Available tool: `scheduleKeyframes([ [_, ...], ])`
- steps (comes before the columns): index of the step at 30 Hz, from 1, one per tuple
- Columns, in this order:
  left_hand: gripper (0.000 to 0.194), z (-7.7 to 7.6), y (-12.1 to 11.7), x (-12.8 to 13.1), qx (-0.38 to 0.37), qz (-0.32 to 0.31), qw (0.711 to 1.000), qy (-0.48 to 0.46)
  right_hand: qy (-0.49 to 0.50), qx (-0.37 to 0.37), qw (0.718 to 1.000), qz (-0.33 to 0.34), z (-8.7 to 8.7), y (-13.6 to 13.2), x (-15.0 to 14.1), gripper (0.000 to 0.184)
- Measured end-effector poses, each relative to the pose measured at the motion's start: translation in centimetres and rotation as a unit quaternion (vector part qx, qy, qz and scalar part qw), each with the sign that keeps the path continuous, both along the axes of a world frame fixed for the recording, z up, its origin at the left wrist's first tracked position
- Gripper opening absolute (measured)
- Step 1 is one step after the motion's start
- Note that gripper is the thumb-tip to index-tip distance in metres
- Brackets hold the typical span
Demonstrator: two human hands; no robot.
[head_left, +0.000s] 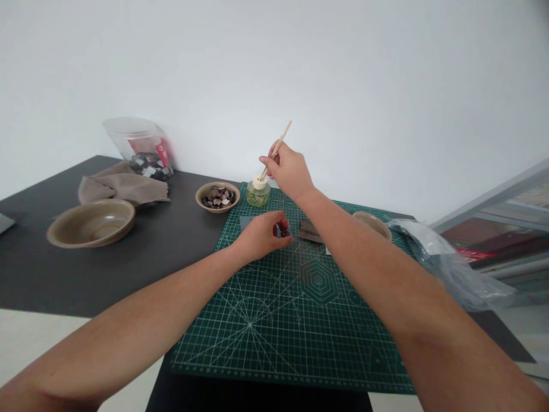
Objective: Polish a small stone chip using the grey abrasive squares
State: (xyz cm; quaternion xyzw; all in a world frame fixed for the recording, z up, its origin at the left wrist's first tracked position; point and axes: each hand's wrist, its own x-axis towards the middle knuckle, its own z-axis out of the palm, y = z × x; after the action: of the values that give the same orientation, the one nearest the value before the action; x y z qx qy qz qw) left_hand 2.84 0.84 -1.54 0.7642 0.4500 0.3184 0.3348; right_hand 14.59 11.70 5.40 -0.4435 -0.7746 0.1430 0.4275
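My right hand (pixel 289 170) is closed on a thin wooden stick (pixel 281 140), whose lower end dips into a small green glass bottle (pixel 258 193) with a cream collar. My left hand (pixel 265 234) rests on the green cutting mat (pixel 295 309) with its fingers pinched on a small dark piece (pixel 285 232). A grey tile (pixel 246 221) lies just left of that hand. A dark flat piece (pixel 311 230) lies on the mat under my right forearm.
A small bowl of dark and pale pebbles (pixel 218 197) stands left of the bottle. A large empty tan bowl (pixel 91 222), a folded brown cloth (pixel 122 184) and a plastic jar of tiles (pixel 141 146) sit at the left. Another bowl (pixel 374 223) and a plastic bag (pixel 446 263) are right.
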Motion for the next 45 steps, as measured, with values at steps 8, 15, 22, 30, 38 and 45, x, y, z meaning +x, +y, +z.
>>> scheduleKeyframes([
  [8, 0.021, -0.2, 0.1, 0.0, 0.001, -0.006, 1.0, -0.001, -0.046, -0.024, 0.997, -0.057, -1.0, 0.7, -1.0, 0.011],
  [15, 0.022, -0.4, 0.2, 0.0, 0.003, -0.011, 1.0, -0.005, -0.105, -0.045, 0.989, -0.098, -2.2, 0.5, -1.7, 0.015],
  [22, 0.021, -0.7, 0.4, 0.1, 0.003, 0.001, 1.0, -0.018, -0.072, -0.061, 0.99, -0.109, -2.7, 0.0, -1.6, 0.021],
  [30, 0.018, -0.8, 0.7, 0.0, -0.015, 0.072, 0.994, -0.076, 0.025, -0.029, 0.99, -0.137, -2.9, -3.5, 1.0, 0.028],
  [38, 0.031, -1.7, 1.1, 0.0, -0.028, 0.061, 0.987, -0.143, -0.007, -0.178, 0.979, -0.101, -4.2, -9.5, 4.3, 0.034],
  [45, 0.03, -0.9, 0.1, 0.2, -0.012, 0.022, 0.998, -0.062, -0.024, -0.244, 0.966, -0.082, -5.0, -12.7, 5.4, 0.021],
])
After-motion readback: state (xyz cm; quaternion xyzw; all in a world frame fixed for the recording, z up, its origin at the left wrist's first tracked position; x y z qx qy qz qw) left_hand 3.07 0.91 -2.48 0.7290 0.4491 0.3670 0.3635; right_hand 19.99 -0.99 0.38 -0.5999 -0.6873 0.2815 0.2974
